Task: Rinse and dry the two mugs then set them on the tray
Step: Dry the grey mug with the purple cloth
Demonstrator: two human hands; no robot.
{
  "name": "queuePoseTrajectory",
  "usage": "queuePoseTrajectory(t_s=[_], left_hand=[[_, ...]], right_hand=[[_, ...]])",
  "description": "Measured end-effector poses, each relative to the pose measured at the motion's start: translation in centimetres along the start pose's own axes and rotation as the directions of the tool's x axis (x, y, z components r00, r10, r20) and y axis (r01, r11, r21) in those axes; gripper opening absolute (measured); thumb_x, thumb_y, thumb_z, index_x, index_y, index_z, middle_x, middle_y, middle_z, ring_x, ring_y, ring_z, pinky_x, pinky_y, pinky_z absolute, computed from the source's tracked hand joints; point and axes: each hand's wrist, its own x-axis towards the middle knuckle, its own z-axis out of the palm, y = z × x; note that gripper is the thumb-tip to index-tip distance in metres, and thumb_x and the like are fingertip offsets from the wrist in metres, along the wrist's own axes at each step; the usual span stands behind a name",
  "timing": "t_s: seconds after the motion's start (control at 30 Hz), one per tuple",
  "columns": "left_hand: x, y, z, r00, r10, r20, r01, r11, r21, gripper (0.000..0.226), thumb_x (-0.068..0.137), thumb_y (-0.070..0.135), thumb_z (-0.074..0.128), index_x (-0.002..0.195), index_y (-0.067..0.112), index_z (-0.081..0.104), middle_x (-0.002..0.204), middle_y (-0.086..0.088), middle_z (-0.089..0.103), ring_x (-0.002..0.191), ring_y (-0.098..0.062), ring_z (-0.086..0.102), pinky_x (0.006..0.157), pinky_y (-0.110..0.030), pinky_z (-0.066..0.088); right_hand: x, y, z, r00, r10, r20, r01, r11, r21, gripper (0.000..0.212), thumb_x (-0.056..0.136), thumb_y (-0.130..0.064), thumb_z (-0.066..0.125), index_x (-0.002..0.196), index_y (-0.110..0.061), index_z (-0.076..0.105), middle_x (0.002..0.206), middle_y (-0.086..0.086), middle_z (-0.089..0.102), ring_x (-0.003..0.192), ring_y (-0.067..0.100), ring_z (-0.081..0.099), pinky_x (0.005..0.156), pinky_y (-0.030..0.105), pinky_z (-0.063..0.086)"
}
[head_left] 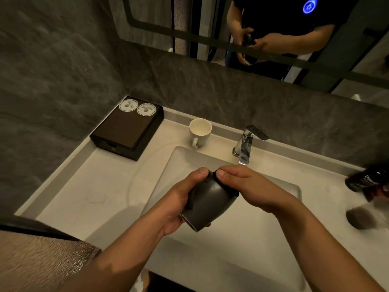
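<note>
I hold a dark grey mug [207,204] tilted over the sink basin [242,245], its mouth turned down toward me. My left hand [179,202] wraps the mug's side near the handle. My right hand [248,187] grips its base from the right. A white mug [200,131] stands upright on the counter behind the basin, handle toward me. A dark tray [128,127] sits at the back left corner with two round white coasters on it.
A chrome tap [247,144] stands behind the basin, with no water visible. A dark bottle [368,179] and a dark round object [361,218] lie on the counter at right. A towel [42,260] hangs at lower left. A mirror covers the wall above.
</note>
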Motion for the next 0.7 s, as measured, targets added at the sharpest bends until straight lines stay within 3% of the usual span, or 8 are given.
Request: queuePoseTrajectory(t_s=[0.13,0.2,0.27,0.4,0.47,0.53,0.6,0.7], left_hand=[[0.1,-0.5,0.1,0.997,-0.016,-0.07,0.011,0.997,-0.071,0.075,0.065,0.069,0.074,0.122,0.02,0.071,0.113,-0.022,0.077,0.09,-0.04,0.075,0.075,-0.051,0.059],[0.2,-0.6,-0.2,0.993,-0.042,-0.107,0.025,0.987,-0.159,0.083,0.068,0.069,0.076,0.132,0.017,0.064,0.118,-0.023,0.075,0.094,-0.042,0.074,0.073,-0.048,0.061],[0.3,-0.7,-0.4,0.986,-0.053,-0.159,0.013,0.969,-0.245,0.087,0.068,0.071,0.077,0.134,0.016,0.063,0.123,-0.026,0.073,0.096,-0.044,0.073,0.075,-0.049,0.061],[1.1,-0.2,0.1,0.963,0.005,-0.27,-0.097,0.939,-0.329,0.081,0.073,0.076,0.069,0.128,0.016,0.068,0.123,-0.025,0.073,0.1,-0.04,0.071,0.083,-0.05,0.058],[1.4,0.2,0.6,0.962,0.053,-0.267,-0.151,0.92,-0.362,0.076,0.083,0.077,0.057,0.129,0.019,0.071,0.126,-0.02,0.074,0.111,-0.036,0.071,0.09,-0.047,0.056],[1.5,0.4,0.8,0.96,0.093,-0.263,-0.189,0.91,-0.369,0.074,0.09,0.077,0.05,0.128,0.018,0.072,0.124,-0.017,0.076,0.113,-0.033,0.073,0.09,-0.045,0.056],[1.4,0.2,1.0,0.951,0.126,-0.282,-0.217,0.922,-0.32,0.073,0.091,0.075,0.049,0.127,0.017,0.073,0.122,-0.017,0.076,0.113,-0.034,0.074,0.094,-0.049,0.057],[1.1,-0.6,2.2,0.933,0.199,-0.299,-0.269,0.939,-0.215,0.067,0.086,0.071,0.052,0.121,0.018,0.075,0.118,-0.016,0.077,0.111,-0.033,0.074,0.098,-0.053,0.057]], right_hand=[[0.7,0.1,-0.9,0.973,0.052,-0.226,-0.065,0.997,-0.05,0.038,0.106,-0.04,0.042,0.095,-0.018,0.069,0.087,0.007,0.071,0.082,0.022,0.066,0.078,0.038,0.052],[0.7,0.0,-1.7,0.891,0.045,-0.452,-0.027,0.999,0.046,0.04,0.107,-0.038,0.042,0.093,-0.01,0.068,0.088,0.017,0.071,0.082,0.033,0.066,0.073,0.038,0.05],[0.0,-0.4,-1.7,0.805,-0.031,-0.593,0.053,0.998,0.019,0.037,0.107,-0.038,0.041,0.09,-0.015,0.065,0.083,0.01,0.067,0.077,0.02,0.062,0.068,0.033,0.046],[-1.2,-1.2,2.3,0.776,-0.296,-0.557,0.282,0.953,-0.113,0.02,0.105,-0.035,0.04,0.106,-0.04,0.059,0.101,-0.022,0.065,0.095,-0.007,0.06,0.08,0.013,0.047],[-1.3,0.0,5.3,0.813,-0.383,-0.439,0.338,0.924,-0.181,0.029,0.105,-0.045,0.035,0.123,-0.044,0.058,0.129,-0.031,0.056,0.125,-0.006,0.05,0.103,0.019,0.04],[-1.1,1.4,7.7,0.843,-0.405,-0.355,0.327,0.908,-0.261,0.046,0.103,-0.058,0.025,0.136,-0.045,0.054,0.152,-0.032,0.035,0.149,0.001,0.023,0.118,0.026,0.02],[-0.7,2.0,8.4,0.799,-0.409,-0.44,0.338,0.912,-0.235,0.047,0.103,-0.058,0.027,0.128,-0.042,0.062,0.151,-0.028,0.038,0.149,0.01,0.026,0.118,0.036,0.024],[0.8,1.6,7.7,0.632,-0.427,-0.647,0.383,0.898,-0.218,0.016,0.097,-0.041,0.058,0.106,-0.028,0.061,0.12,-0.024,0.051,0.117,0.015,0.05,0.096,0.047,0.046]])
